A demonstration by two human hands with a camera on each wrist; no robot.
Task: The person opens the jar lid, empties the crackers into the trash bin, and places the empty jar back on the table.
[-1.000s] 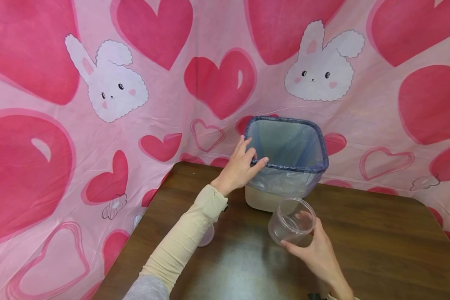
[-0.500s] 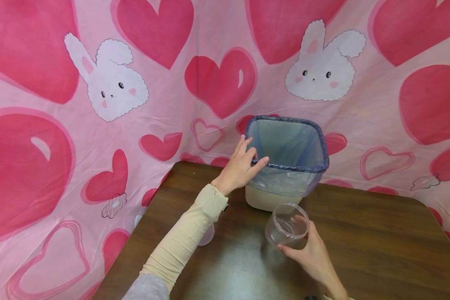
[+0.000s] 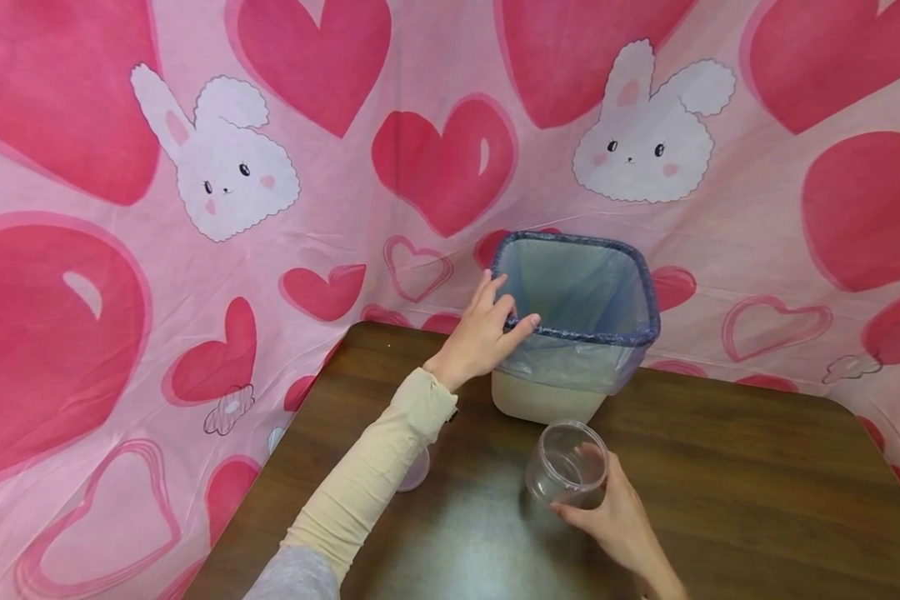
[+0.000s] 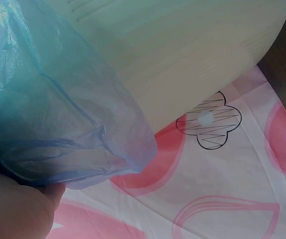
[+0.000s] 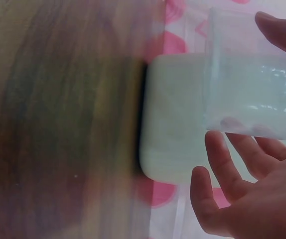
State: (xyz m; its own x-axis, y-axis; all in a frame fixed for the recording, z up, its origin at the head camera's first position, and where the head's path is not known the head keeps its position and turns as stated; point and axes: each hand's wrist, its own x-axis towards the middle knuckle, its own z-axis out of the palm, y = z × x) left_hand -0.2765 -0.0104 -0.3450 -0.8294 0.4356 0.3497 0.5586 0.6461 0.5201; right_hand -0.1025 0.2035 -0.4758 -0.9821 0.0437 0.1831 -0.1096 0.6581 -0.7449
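Observation:
A cream trash bin (image 3: 547, 398), lined with a translucent blue bag (image 3: 570, 360), stands on the table. My left hand (image 3: 476, 337) holds its front left rim, the thumb lying along the rim's front edge. Close up in the left wrist view, the bag (image 4: 73, 114) hangs down over the bin's wall (image 4: 168, 55). In front of the bin, my right hand (image 3: 615, 508) grips a clear plastic tub (image 3: 567, 467) between thumb and fingers. Its mouth tilts up and it looks empty. Seen from the right wrist, the tub (image 5: 252, 74) sits against the fingertips, the little finger free of it.
A round, pale translucent disc (image 3: 416, 472) lies on the brown table (image 3: 735, 467), partly hidden by the left forearm. Pink cloth (image 3: 330, 225) with hearts and rabbits hangs behind and left of the table.
My right hand has drawn the tub slightly down and left, away from the bin. The left hand and the bin have stayed in place.

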